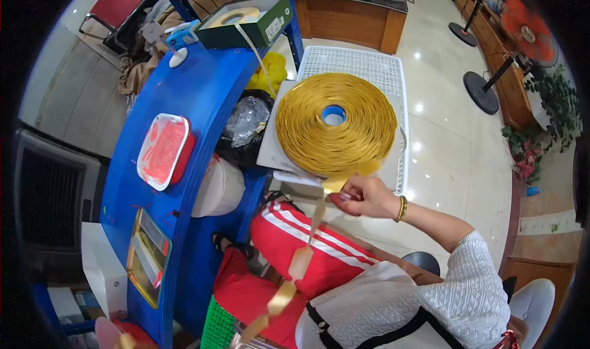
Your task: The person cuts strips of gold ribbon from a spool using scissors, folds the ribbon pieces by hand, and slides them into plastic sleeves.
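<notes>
My right hand, with gold bangles at its wrist, pinches a strip of gold pieces just in front of a big flat coil. Dark red shows at the fingertips; I cannot make out what it is. From the fingers the strip runs down over the lap to the bottom edge, partly blurred. The wide gold coil lies flat around a blue core ring, on a pale board over a white plastic crate. My left hand is out of view.
A blue curved bench on the left bears a red-and-white tray, a gold-framed box and a green box with a pale roll. Beneath stands a white bucket. Standing fans are at the right.
</notes>
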A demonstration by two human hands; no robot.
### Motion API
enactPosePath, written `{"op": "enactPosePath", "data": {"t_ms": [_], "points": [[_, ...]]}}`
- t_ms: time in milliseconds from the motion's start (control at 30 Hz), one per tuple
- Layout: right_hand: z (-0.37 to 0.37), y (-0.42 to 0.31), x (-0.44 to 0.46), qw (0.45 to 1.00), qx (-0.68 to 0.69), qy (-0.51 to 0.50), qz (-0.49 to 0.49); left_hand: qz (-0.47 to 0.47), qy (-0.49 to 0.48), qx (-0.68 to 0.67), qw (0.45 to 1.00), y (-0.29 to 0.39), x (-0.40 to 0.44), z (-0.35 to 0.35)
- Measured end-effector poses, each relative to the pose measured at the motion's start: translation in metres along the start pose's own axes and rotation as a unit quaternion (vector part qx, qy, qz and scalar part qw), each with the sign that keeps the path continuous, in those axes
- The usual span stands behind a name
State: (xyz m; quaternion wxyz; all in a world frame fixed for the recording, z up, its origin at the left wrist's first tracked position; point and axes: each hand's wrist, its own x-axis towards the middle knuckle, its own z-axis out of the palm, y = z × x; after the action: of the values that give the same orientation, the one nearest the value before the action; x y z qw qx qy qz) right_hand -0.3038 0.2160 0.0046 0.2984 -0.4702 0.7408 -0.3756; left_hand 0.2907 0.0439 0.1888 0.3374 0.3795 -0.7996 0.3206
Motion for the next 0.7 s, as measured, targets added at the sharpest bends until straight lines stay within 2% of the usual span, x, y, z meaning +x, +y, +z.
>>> {"op": "enactPosePath", "data": {"t_ms": [33, 67, 100, 133, 167, 200, 233, 300, 367, 400, 467, 600, 700], "points": [[0.004, -0.009, -0.004, 1.0, -0.008, -0.002, -0.03, -0.082, -0.157, -0.055, 0.983, 0.064, 0.033, 0.008], [0.01, -0.018, -0.009, 0.998, -0.014, -0.006, -0.053, -0.159, -0.29, -0.075, 0.941, 0.129, 0.066, 0.016], [0.016, -0.025, -0.014, 0.997, -0.019, -0.01, -0.075, 0.048, -0.254, -0.206, 0.944, 0.131, 0.055, 0.048], [0.022, -0.03, -0.02, 0.996, 0.002, -0.025, -0.088, 0.081, -0.353, -0.158, 0.919, 0.162, 0.065, 0.054], [0.025, -0.04, -0.026, 0.995, 0.025, -0.077, -0.051, 0.051, -0.377, -0.187, 0.906, 0.194, 0.075, 0.06], [0.037, -0.038, -0.03, 0.99, 0.05, -0.067, -0.112, 0.016, -0.401, -0.185, 0.897, 0.213, 0.086, 0.063], [0.048, -0.036, -0.035, 0.981, 0.074, -0.057, -0.171, -0.022, -0.39, -0.24, 0.889, 0.218, 0.094, 0.073], [0.067, -0.038, -0.043, 0.981, 0.044, -0.105, -0.16, -0.101, -0.363, -0.344, 0.86, 0.229, 0.109, 0.093], [0.087, -0.04, -0.048, 0.977, 0.037, -0.139, -0.159, -0.054, -0.367, -0.367, 0.853, 0.264, 0.124, 0.107], [0.099, -0.04, -0.049, 0.974, 0.045, -0.148, -0.164, -0.044, -0.374, -0.426, 0.823, 0.283, 0.123, 0.123], [0.116, -0.043, -0.049, 0.968, 0.06, -0.183, -0.164, -0.019, -0.43, -0.457, 0.778, 0.323, 0.114, 0.156], [0.131, -0.051, -0.051, 0.958, 0.064, -0.239, -0.148, 0.001, -0.573, -0.403, 0.714, 0.393, 0.099, 0.219], [0.14, -0.052, -0.052, 0.954, 0.053, -0.25, -0.159, 0.038, -0.591, -0.311, 0.744, 0.425, 0.069, 0.271]]}}
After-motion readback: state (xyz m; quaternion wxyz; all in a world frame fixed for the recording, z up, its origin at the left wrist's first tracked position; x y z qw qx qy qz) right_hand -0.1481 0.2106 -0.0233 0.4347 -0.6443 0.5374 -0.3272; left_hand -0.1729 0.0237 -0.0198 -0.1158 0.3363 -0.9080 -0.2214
